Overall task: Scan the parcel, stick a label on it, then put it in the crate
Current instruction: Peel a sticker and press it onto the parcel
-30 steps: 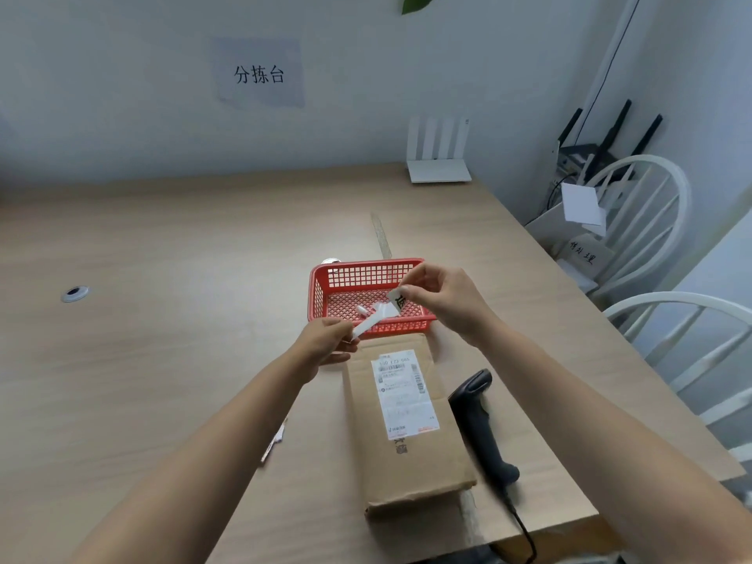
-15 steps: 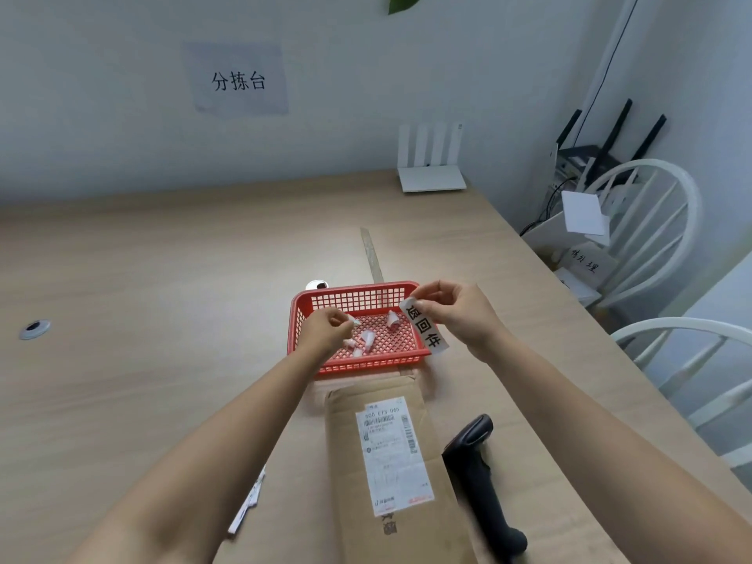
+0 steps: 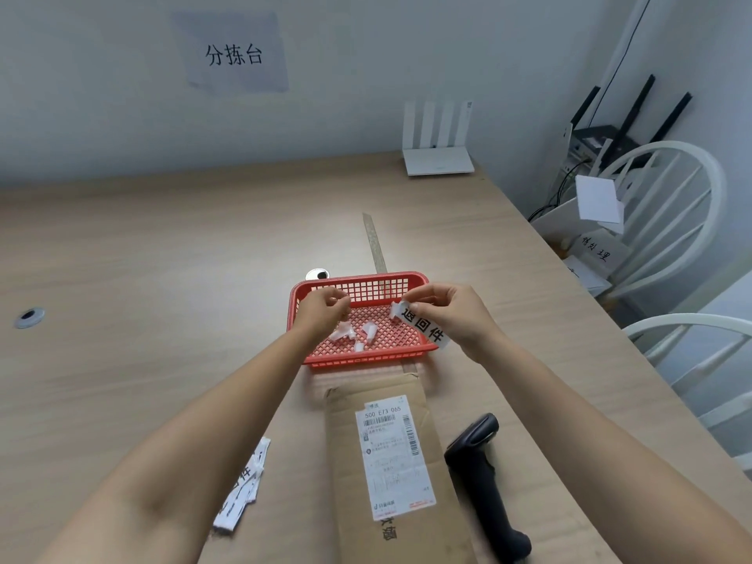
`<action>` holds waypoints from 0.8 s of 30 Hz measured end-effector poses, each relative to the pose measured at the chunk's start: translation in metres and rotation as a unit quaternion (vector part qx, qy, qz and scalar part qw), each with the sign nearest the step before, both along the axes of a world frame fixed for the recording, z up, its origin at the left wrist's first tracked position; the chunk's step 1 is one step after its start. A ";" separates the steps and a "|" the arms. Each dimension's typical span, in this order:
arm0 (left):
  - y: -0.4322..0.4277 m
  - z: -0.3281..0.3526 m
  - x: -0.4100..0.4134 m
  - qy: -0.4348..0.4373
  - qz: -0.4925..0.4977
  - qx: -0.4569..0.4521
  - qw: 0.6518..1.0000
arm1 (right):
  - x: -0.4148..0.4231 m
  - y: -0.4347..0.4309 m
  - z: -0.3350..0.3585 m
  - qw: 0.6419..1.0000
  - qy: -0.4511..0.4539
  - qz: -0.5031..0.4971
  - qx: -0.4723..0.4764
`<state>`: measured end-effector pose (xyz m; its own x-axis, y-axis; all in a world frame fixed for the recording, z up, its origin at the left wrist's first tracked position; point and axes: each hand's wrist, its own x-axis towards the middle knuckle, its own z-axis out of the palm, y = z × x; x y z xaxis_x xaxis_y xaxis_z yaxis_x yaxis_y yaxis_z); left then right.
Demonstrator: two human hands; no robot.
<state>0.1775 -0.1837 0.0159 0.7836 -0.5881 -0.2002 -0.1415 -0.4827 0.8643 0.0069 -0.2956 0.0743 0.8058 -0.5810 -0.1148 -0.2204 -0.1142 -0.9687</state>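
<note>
Head view. Pale wood-grain table [image 3: 162,278], smooth laminate surface. Red plastic crate [image 3: 362,319], shallow, rectangular, open lattice walls and floor, sits mid-table; several small curled white paper scraps [image 3: 368,331] lie on its mesh floor.

Right hand [image 3: 451,315] is over the crate's right rim, thumb and forefinger pinched on the top end of a white strip label [image 3: 423,325] printed with three bold black characters; the strip hangs diagonally down-right across the rim. Left hand [image 3: 323,309] hovers over the crate's left half, fingertips curled together; a white scrap shows just below it, but whether the fingers hold it cannot be told.

Parcel [image 3: 390,462]: flat brown cardboard mailer, matte, long rectangle, torn flap edge at the far end, lying on the table just on the near side of the crate. A glossy white shipping slip [image 3: 392,453] with barcodes is stuck on its top face.

Black handheld scanner [image 3: 484,482], smooth moulded plastic, lies just right of the parcel. A stack of printed white label strips [image 3: 242,486] lies left of the parcel, partly under the left forearm.
</note>
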 end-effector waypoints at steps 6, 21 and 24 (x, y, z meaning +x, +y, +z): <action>0.026 0.026 -0.054 0.163 -0.092 -0.098 0.977 | 0.002 0.015 -0.003 0.998 0.029 0.035 -0.052; 0.070 0.002 -0.096 0.164 0.061 -0.141 0.974 | -0.014 0.041 -0.040 0.990 0.102 0.058 -0.082; 0.073 -0.008 -0.102 0.155 0.078 -0.115 0.978 | -0.018 0.044 -0.055 0.992 0.106 0.015 -0.069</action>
